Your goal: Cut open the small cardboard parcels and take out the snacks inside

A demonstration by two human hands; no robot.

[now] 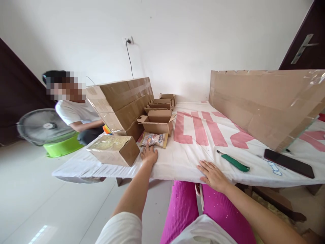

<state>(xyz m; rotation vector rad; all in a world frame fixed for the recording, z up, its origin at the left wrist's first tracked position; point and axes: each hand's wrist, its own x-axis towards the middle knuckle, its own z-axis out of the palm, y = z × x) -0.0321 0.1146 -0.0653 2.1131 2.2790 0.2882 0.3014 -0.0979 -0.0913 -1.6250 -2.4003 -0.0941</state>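
Packet by left hand bears illegible lettering.

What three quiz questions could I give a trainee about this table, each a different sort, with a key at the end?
1. Fill in the blank: the cutter has a ___ handle.

2. Which of these is nearest to the left hand?
a) phone
b) packet
c) fan

3. True or false: the right hand is gripping the cutter.

Key:
1. Green.
2. b.
3. False; it rests open on the cloth, apart from the cutter.
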